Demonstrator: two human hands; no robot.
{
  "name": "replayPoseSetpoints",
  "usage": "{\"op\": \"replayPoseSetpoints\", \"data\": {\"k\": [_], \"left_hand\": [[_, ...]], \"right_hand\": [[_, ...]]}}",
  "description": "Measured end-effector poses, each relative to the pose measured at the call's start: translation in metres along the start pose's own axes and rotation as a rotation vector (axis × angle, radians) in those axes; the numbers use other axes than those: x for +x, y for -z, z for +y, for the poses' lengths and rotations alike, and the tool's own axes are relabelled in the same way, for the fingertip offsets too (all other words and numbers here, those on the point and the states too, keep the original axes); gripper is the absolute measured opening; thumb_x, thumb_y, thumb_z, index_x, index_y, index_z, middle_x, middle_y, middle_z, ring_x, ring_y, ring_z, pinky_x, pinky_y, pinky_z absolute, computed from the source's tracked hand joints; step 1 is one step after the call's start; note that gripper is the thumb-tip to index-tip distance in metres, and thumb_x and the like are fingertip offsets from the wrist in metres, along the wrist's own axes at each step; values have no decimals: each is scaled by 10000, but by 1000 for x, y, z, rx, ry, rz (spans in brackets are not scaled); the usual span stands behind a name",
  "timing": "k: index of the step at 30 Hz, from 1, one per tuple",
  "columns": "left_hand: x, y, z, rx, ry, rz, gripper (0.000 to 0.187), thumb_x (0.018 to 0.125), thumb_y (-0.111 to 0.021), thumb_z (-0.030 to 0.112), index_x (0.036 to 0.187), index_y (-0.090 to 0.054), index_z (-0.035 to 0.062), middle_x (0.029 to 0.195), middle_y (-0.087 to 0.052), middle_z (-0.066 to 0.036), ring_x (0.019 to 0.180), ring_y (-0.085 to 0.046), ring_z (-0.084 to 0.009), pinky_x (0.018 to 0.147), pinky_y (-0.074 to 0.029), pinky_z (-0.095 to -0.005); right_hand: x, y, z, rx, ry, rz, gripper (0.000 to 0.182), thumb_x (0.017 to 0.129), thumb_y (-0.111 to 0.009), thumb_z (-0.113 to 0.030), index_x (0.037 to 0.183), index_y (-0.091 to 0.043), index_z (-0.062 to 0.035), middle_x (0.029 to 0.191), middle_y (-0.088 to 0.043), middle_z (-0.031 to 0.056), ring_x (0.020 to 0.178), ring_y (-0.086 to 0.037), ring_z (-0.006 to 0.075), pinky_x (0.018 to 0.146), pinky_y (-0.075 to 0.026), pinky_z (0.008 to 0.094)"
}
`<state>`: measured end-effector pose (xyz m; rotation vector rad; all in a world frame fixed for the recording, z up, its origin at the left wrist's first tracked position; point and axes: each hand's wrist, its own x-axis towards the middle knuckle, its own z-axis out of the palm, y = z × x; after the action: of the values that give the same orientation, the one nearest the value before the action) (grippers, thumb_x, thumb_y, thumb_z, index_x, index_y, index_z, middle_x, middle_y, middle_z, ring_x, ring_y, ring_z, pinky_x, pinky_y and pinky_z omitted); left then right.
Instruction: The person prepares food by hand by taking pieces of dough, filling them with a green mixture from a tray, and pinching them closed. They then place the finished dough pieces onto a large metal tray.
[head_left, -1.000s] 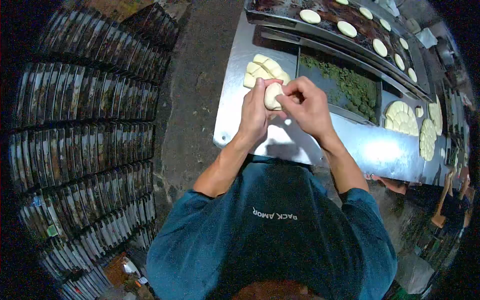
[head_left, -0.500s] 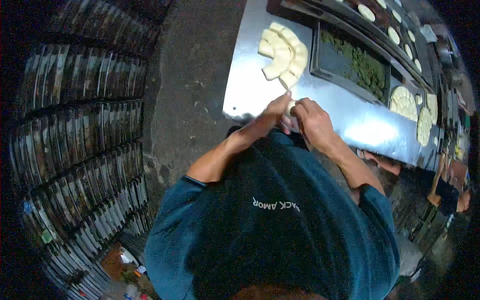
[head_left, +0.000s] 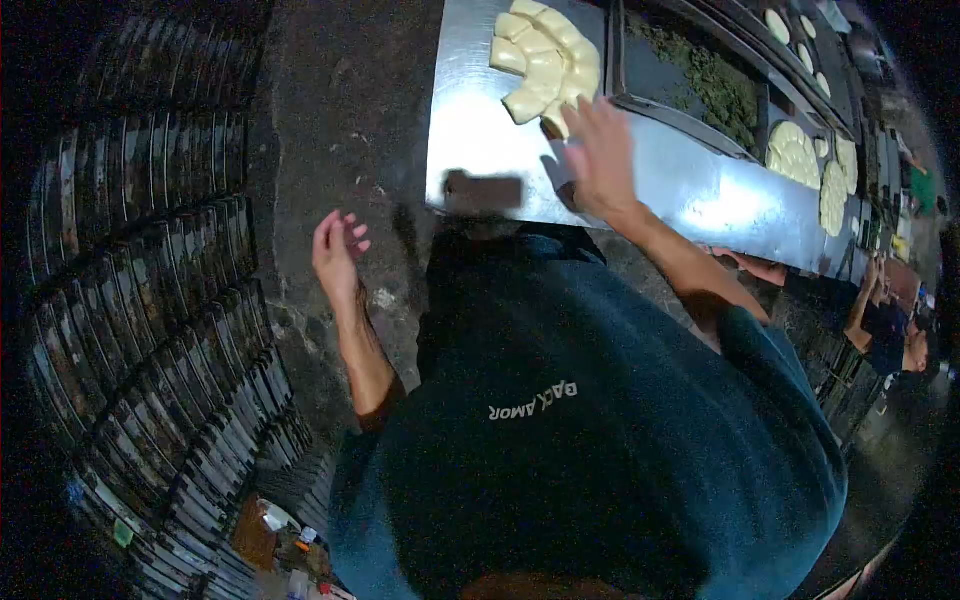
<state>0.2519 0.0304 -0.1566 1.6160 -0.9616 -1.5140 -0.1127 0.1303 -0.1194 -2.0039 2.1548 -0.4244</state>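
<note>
Pale dough pieces (head_left: 543,68) lie close together in a curved double row on the shiny metal table (head_left: 465,115). My right hand (head_left: 603,160) is over the near end of this row, fingers stretched out and slightly blurred, the fingertips right by the last piece. My left hand (head_left: 340,250) is off to the left, over the dark floor beyond the table's corner. Its fingers are loosely bent and apart, with nothing in them.
A dark tray (head_left: 690,85) with green crumbly bits stands behind the table's front strip. Further right lie flat scored dough pieces (head_left: 793,155). Stacked dark metal trays (head_left: 150,190) line the left side. Another person (head_left: 880,310) works at the far right.
My hands were together at a small pale piece by the table edge. Now they are apart: the left has swung out left, the right has moved up to the dough row's end.
</note>
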Motion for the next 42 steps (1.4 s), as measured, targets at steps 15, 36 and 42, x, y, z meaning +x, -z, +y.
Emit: {"op": "replayPoseSetpoints", "data": {"k": [15, 36, 42], "left_hand": [[-17, -100, 31, 203, -202, -258, 359, 887, -619, 143, 1197, -545, -22, 1040, -632, -109, 865, -622, -148, 713, -520, -274], [-29, -163, 11, 178, -52, -100, 266, 820, -631, 130, 1011, -546, -34, 902, -622, -126, 767, -613, -161, 604, -497, -267], [-55, -123, 17, -96, -1, -121, 283, 878, -572, 78, 1141, -571, -25, 967, -634, -112, 807, -645, -161, 626, -558, -252]], "right_hand": [[1, -30, 1, -197, 139, -116, 563, 894, -516, -397, 1385, -389, -154, 1463, -273, 183, 1350, -231, 399, 1049, -223, 599], [216, 208, 120, 555, 55, 353, 348, 844, -634, -283, 1104, -639, -53, 910, -696, 116, 792, -664, 175, 739, -503, 312], [323, 118, 155, -48, 50, -34, 203, 809, -567, -169, 889, -667, -11, 882, -652, 212, 800, -633, 367, 724, -500, 410]]}}
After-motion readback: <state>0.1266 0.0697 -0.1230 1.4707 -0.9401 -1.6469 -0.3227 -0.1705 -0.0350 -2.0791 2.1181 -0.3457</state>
